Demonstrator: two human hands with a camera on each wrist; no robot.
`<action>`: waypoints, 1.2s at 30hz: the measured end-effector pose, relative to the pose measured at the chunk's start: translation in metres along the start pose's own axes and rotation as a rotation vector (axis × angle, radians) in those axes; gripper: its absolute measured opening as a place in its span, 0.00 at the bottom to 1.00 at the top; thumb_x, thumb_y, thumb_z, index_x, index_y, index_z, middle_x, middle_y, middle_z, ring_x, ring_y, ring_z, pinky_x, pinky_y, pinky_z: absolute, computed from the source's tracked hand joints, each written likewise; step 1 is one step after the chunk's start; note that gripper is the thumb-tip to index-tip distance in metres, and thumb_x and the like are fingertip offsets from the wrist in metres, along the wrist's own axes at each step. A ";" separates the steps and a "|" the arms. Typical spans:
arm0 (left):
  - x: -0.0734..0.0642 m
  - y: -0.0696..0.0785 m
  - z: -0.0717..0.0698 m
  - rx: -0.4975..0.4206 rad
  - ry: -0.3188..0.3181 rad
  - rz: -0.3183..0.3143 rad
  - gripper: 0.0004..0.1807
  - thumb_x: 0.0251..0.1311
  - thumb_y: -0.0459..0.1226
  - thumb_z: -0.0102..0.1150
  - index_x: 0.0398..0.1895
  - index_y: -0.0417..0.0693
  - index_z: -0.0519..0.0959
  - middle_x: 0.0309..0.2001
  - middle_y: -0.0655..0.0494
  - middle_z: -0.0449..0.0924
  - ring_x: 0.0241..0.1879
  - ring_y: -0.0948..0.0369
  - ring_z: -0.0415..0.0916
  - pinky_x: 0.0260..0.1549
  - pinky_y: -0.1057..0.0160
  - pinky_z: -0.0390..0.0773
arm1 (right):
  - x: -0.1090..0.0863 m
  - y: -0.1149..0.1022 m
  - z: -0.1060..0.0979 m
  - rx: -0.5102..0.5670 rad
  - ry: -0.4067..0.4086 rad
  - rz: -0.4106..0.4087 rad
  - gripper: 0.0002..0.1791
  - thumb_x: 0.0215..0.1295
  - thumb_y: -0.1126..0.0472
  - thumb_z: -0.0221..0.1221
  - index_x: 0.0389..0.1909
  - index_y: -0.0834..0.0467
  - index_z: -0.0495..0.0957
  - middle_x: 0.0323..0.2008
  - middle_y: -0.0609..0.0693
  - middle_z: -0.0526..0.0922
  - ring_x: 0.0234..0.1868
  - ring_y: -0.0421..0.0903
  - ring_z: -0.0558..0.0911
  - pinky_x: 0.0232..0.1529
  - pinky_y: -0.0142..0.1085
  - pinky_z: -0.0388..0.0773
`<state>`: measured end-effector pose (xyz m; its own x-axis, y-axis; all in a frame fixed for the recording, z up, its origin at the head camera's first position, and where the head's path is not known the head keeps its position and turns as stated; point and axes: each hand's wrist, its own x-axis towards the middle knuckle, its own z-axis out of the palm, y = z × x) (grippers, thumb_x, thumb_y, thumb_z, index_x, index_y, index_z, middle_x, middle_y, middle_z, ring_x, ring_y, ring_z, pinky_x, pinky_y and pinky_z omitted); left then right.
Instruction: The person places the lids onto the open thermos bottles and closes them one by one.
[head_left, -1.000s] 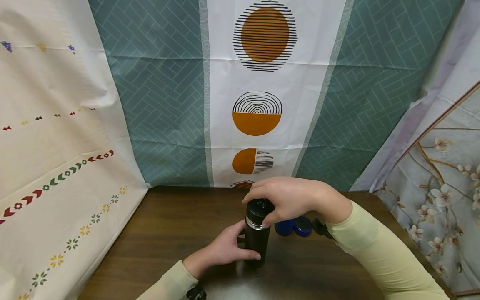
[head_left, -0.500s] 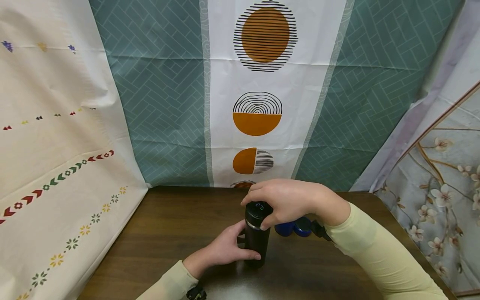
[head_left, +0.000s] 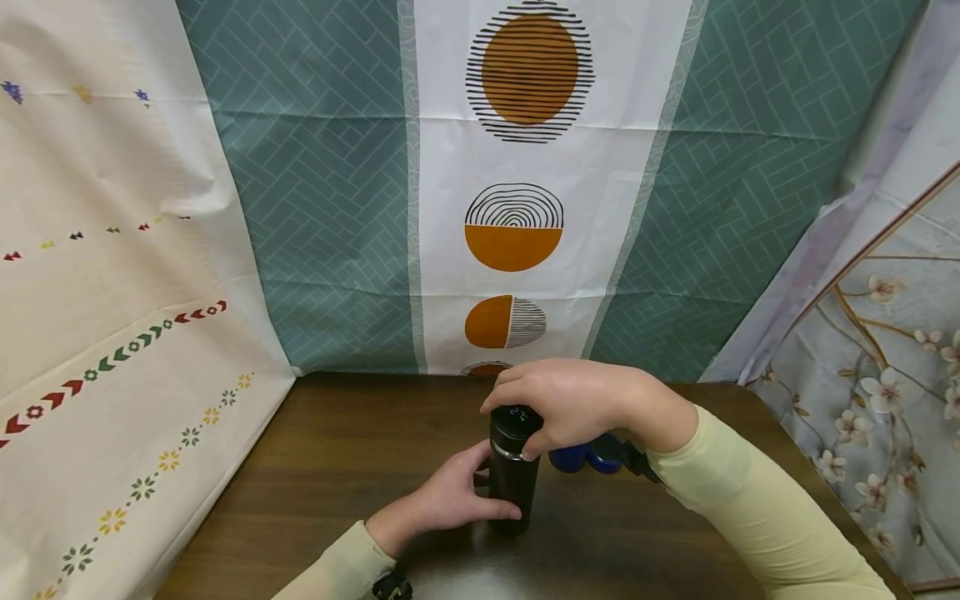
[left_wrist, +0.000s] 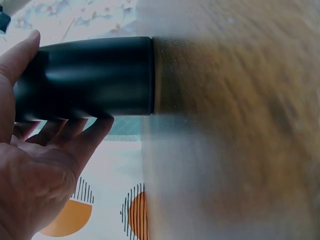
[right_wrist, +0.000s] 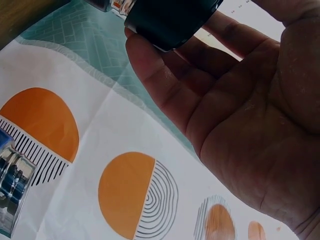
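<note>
A black thermos flask (head_left: pixel 514 492) stands upright on the wooden table in front of me. Its black lid (head_left: pixel 514 423) shows small lit marks on top, and a thin silver band is visible just below it. My left hand (head_left: pixel 459 492) holds the lower body, thumb on the near side. In the left wrist view, the fingers of this left hand (left_wrist: pixel 37 175) lie along the flask wall (left_wrist: pixel 95 75), near its base. From above, my right hand (head_left: pixel 573 402) grips the lid. The right wrist view shows its fingers curved round the lid (right_wrist: pixel 170 22).
A blue container (head_left: pixel 569 457) and a round blue lid-like piece (head_left: pixel 604 455) stand behind the flask to the right, partly hidden by my right arm. A shiny threaded metal neck (right_wrist: pixel 15 170) appears in the right wrist view. Patterned cloths (head_left: pixel 337 208) hang behind the table (head_left: pixel 360 433).
The lid has come down slightly onto the flask, and the silver band below it looks narrower. My right hand has lowered a little with it. My left hand stays in place.
</note>
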<state>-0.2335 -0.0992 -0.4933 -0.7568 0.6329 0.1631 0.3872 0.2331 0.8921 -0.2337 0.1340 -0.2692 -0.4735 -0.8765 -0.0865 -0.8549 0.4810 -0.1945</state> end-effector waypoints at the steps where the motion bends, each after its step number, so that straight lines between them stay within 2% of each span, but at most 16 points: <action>1: 0.000 -0.001 0.000 0.003 0.000 0.003 0.40 0.64 0.46 0.84 0.77 0.65 0.73 0.66 0.65 0.83 0.66 0.59 0.80 0.65 0.49 0.81 | 0.000 0.000 0.000 -0.002 0.000 0.001 0.34 0.64 0.56 0.80 0.71 0.47 0.83 0.60 0.39 0.83 0.53 0.37 0.82 0.58 0.37 0.83; 21: 0.000 -0.002 0.001 -0.004 0.000 0.012 0.39 0.63 0.45 0.84 0.75 0.64 0.75 0.65 0.64 0.84 0.65 0.58 0.81 0.64 0.52 0.82 | 0.000 0.001 0.006 -0.012 -0.012 0.035 0.34 0.64 0.52 0.80 0.71 0.45 0.82 0.57 0.37 0.82 0.48 0.36 0.81 0.53 0.37 0.83; 28: 0.001 -0.002 0.001 -0.004 0.006 0.020 0.38 0.63 0.44 0.85 0.74 0.62 0.75 0.64 0.63 0.84 0.65 0.58 0.81 0.63 0.51 0.83 | -0.001 0.002 0.009 -0.016 0.016 0.021 0.34 0.65 0.51 0.80 0.71 0.45 0.82 0.57 0.36 0.82 0.49 0.36 0.81 0.54 0.37 0.83; 36: -0.001 -0.002 0.000 0.006 0.001 0.016 0.38 0.63 0.47 0.84 0.74 0.63 0.75 0.64 0.65 0.84 0.65 0.59 0.81 0.64 0.52 0.82 | -0.002 0.004 0.012 -0.023 0.038 -0.004 0.34 0.64 0.53 0.80 0.71 0.46 0.83 0.57 0.37 0.82 0.49 0.37 0.81 0.54 0.37 0.83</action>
<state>-0.2339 -0.1000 -0.4954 -0.7509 0.6360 0.1779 0.4023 0.2270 0.8869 -0.2332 0.1373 -0.2811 -0.4776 -0.8773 -0.0481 -0.8611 0.4782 -0.1724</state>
